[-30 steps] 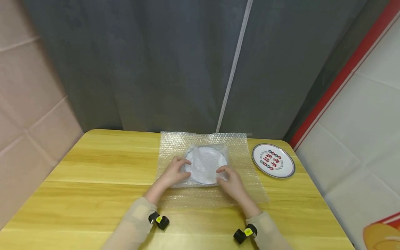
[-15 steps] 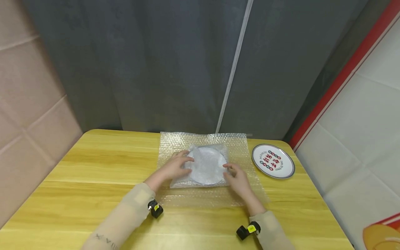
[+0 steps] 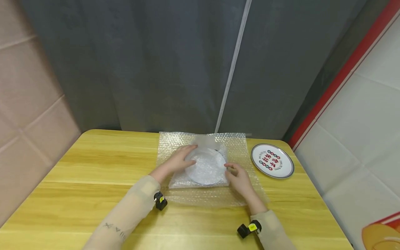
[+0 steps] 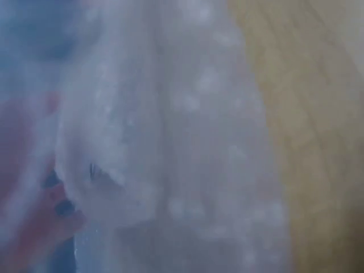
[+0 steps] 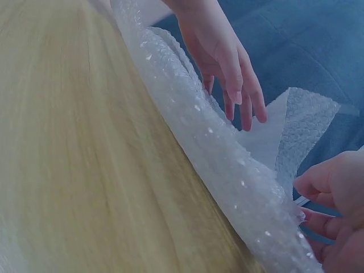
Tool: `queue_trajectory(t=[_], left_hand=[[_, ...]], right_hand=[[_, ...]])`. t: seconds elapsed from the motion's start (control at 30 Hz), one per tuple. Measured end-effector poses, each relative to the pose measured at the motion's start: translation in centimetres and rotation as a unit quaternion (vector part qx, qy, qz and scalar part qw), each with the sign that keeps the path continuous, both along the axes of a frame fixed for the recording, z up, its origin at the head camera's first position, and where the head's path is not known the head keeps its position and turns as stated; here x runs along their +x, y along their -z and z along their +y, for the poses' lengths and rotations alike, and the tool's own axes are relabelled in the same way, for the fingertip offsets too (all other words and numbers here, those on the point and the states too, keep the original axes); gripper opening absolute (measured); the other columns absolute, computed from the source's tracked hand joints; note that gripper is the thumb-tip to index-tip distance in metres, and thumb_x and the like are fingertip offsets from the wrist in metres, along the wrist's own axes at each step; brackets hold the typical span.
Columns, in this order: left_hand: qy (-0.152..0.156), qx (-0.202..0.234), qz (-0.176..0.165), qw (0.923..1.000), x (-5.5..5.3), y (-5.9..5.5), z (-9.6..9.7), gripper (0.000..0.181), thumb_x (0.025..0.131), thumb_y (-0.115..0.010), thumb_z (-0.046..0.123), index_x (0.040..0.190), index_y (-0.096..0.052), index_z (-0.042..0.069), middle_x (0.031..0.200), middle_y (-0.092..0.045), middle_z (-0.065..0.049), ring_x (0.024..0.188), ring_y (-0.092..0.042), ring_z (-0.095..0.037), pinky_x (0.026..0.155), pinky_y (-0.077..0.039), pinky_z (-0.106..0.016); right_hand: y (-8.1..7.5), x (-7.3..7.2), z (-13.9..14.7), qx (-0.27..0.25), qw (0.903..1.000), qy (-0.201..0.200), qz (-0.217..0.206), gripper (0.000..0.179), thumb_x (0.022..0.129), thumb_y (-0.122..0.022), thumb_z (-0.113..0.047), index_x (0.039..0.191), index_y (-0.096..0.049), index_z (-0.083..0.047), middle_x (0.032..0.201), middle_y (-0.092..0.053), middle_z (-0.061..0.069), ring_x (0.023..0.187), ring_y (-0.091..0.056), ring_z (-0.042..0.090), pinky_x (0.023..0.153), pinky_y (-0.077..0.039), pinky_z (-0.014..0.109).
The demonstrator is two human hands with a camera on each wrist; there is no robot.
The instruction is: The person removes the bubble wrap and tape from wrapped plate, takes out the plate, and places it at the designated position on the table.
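A round plate (image 3: 206, 170) shows through translucent wrapping on a larger sheet of bubble wrap (image 3: 215, 198). My left hand (image 3: 179, 160) spreads over the plate's left side, thumb and forefinger apart. At the opposite side, my right hand (image 3: 240, 178) has its fingertips right at the wrapping's edge. In the right wrist view the right hand (image 5: 341, 210) bends thumb and fingers around that edge with a gap between them, while the left hand (image 5: 227, 68) hangs its fingers beyond the raised bubble wrap (image 5: 187, 136). The left wrist view is blurred, mostly filled by wrapping (image 4: 193, 136).
A second plate (image 3: 272, 161), white with a dark rim and red lettering, lies at the back right of the wooden table (image 3: 103, 163). A dark grey curtain (image 3: 162, 69) hangs behind the table. A white wall (image 3: 359, 132) stands to the right.
My left hand has moved up and right over the plate, and my right hand has shifted slightly right to the wrapping's edge. The wrapping now reaches higher behind the plate.
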State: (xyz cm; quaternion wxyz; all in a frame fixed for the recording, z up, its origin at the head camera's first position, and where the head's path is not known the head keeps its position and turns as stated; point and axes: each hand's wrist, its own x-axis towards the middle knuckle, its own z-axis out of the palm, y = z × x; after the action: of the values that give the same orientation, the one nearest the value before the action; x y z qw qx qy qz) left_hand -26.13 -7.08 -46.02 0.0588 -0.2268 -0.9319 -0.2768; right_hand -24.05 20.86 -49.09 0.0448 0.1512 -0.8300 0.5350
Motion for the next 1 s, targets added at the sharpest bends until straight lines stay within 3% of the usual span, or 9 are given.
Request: queue_trajectory(t=[0.27, 0.63, 1.0], left_hand=[[-0.031, -0.003, -0.044, 0.9986, -0.6, -0.1, 0.3, 0.069, 0.094, -0.059, 0.036, 0.152, -0.028, 0.014, 0.155, -0.027, -0.008, 0.14, -0.023, -0.033, 0.111, -0.018, -0.053], [-0.058, -0.01, -0.086, 0.9945, -1.0, 0.8, 0.2, 0.071, 0.096, -0.049, 0.048, 0.153, -0.022, 0.014, 0.157, -0.018, -0.008, 0.141, -0.013, -0.039, 0.109, -0.009, -0.063], [-0.072, -0.036, -0.126, 0.9887, -1.1, 1.3, 0.3, 0.077, 0.095, -0.046, 0.056, 0.154, -0.019, 0.015, 0.159, -0.012, -0.009, 0.143, -0.007, -0.035, 0.111, -0.005, -0.058]], right_hand=[[0.0, -0.1, 0.1, 0.007, 0.9998, -0.017, -0.001, 0.027, 0.088, -0.062, -0.001, 0.115, -0.064, 0.0, 0.127, -0.057, 0.02, 0.116, -0.054, 0.042, 0.098, -0.041, 0.052], [0.2, -0.1, 0.1, 0.009, 0.9998, -0.02, 0.003, 0.027, 0.088, -0.062, 0.0, 0.115, -0.064, 0.002, 0.126, -0.058, 0.02, 0.115, -0.054, 0.041, 0.098, -0.042, 0.052], [0.3, -0.2, 0.3, 0.007, 0.9998, -0.018, -0.001, 0.026, 0.088, -0.061, 0.0, 0.114, -0.065, 0.002, 0.126, -0.059, 0.02, 0.116, -0.054, 0.04, 0.098, -0.043, 0.049]])
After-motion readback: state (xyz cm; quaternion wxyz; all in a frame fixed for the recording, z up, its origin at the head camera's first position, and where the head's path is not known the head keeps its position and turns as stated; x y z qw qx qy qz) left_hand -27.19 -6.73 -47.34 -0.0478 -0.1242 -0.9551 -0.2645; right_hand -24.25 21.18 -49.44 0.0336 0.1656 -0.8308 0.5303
